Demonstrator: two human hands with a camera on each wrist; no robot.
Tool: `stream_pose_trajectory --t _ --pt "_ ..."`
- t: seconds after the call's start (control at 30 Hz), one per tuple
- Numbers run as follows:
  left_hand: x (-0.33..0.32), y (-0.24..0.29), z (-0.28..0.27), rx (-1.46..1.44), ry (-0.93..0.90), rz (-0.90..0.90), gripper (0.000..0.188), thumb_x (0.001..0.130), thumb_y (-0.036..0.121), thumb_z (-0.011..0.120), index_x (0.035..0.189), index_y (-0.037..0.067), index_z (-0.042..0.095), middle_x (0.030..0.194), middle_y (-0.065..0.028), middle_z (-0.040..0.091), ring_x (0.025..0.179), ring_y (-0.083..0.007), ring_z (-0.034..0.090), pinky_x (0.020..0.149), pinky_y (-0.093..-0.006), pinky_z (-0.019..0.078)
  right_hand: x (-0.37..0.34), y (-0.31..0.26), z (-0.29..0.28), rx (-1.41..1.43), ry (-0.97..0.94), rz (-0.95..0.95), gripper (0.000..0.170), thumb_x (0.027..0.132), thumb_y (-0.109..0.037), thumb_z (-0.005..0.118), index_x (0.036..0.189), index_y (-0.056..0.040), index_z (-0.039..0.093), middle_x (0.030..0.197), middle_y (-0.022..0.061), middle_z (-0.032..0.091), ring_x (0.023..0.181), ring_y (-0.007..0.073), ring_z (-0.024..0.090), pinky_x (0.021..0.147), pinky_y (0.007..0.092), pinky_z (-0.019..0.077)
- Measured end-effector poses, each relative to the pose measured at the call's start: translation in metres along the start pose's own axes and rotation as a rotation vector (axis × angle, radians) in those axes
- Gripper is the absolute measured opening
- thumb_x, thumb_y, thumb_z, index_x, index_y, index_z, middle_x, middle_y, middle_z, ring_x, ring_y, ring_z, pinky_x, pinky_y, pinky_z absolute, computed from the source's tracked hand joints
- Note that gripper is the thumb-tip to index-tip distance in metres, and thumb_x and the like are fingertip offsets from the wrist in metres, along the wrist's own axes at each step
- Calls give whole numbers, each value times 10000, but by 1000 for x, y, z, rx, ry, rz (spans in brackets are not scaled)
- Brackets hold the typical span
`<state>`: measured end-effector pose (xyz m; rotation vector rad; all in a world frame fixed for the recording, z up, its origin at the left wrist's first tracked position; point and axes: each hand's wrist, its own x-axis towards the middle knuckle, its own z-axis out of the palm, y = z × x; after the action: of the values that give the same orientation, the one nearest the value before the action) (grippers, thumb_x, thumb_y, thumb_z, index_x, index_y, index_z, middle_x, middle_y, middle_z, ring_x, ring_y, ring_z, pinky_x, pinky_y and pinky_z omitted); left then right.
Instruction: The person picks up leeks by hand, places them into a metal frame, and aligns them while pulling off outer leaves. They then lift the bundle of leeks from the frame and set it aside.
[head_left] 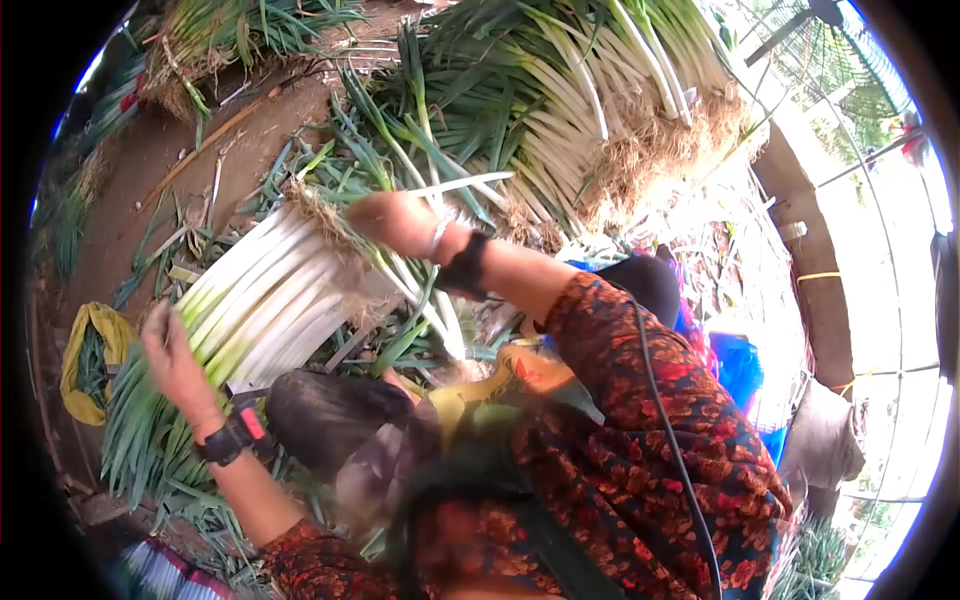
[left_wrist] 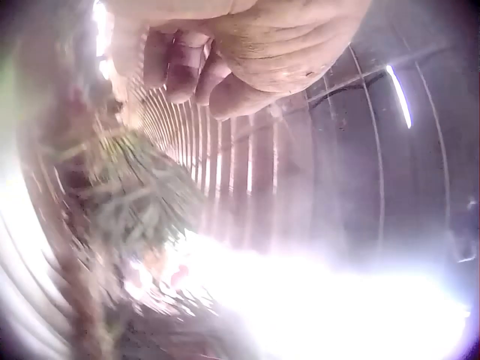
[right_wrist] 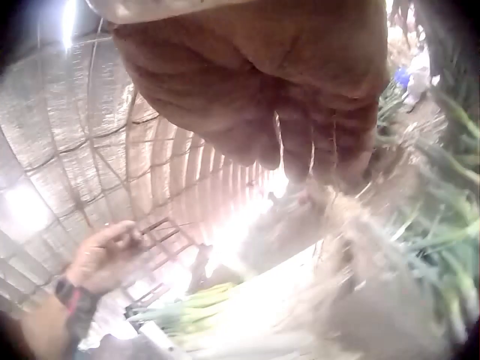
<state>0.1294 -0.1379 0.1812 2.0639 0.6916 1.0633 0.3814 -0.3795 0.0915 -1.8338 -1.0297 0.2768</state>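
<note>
A row of long green onions (head_left: 262, 285) lies side by side, white stems towards the roots and green leaves towards the lower left. Near where the stems turn green is my left hand (head_left: 178, 368); its fingers hang loosely bent with nothing between them in the left wrist view. At the other end, my right hand (head_left: 395, 222) reaches to the roots (head_left: 318, 212). Seen from the right wrist, the right hand (right_wrist: 262, 90) has its fingers extended together, fingertips right at the pale roots (right_wrist: 341, 206). Dark bands circle both wrists.
A large heap of green onions (head_left: 560, 110) lies at the back, roots to the right. Another bunch (head_left: 240, 40) sits at the far left. A yellow sack (head_left: 82, 365) holds green leaves. Loose trimmings litter the brown ground (head_left: 160, 185). A curved frame with netting (head_left: 850, 60) rises at right.
</note>
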Motion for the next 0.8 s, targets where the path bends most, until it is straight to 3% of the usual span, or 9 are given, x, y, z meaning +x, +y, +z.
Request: stream_pose_trajectory --t 0.1,0.2,0.27,0.4,0.47,0.5,0.67,0.73,0.8 --pt "-19 62 82 -232 -183 56 211 967 190 551 1106 52 628 1115 -52 620 1068 -163 549 970 -307 406 -5 77 -77 -133 88 258 256 898 -225 590 1077 -62 675 1017 115 698 923 251 662 832 315 525" --pt "-48 74 168 -590 -424 -258 197 946 180 605 1105 65 621 1052 -1 611 995 -113 543 908 -265 423 -20 172 -160 -376 337 483 339 880 -310 583 1077 -49 671 1078 182 669 1018 313 632 894 368 497" --pt "-71 51 217 -562 -499 -336 165 921 125 627 1077 69 621 1007 5 609 918 -88 541 836 -249 459 -31 212 -218 -490 434 717 490 854 -356 612 1259 -86 551 1179 191 616 1133 333 570 959 388 464" --pt "-75 48 241 -316 -680 -243 108 909 94 619 999 36 634 932 25 592 865 -75 524 824 -233 437 -50 266 -297 -738 730 921 655 815 -400 658 1356 -84 469 1249 225 564 1192 410 520 1009 468 433" --pt "-63 53 243 -339 -681 -286 113 905 97 624 996 31 633 936 17 598 882 -82 533 836 -240 439 -45 291 -322 -656 669 1102 705 790 -407 681 1365 -73 446 1230 225 584 1151 405 556 987 469 452" --pt "-60 52 245 -349 -685 -311 116 903 99 626 995 28 632 938 14 601 891 -85 537 842 -244 441 -46 295 -323 -645 704 1025 601 786 -423 680 1222 -27 560 1122 247 644 1060 395 616 923 446 484" --pt "-61 57 251 -289 -785 -355 114 899 104 631 978 22 633 945 -10 602 906 -102 546 855 -254 439 -24 328 -290 -457 556 994 519 860 -520 565 1037 -45 678 1023 223 676 988 365 652 861 451 519" --pt "-59 63 252 -256 -812 -344 109 897 105 633 965 19 634 943 -19 600 906 -107 549 849 -258 443 -21 359 -221 -695 329 1033 475 886 -498 523 1009 -65 673 999 168 694 907 317 687 789 433 555" --pt "-59 56 259 -229 -780 -205 107 897 105 632 958 18 636 940 -23 599 902 -109 554 841 -260 449 -58 390 -125 -1028 -249 669 383 885 -413 510 1081 -126 670 966 141 704 905 301 693 761 411 563"
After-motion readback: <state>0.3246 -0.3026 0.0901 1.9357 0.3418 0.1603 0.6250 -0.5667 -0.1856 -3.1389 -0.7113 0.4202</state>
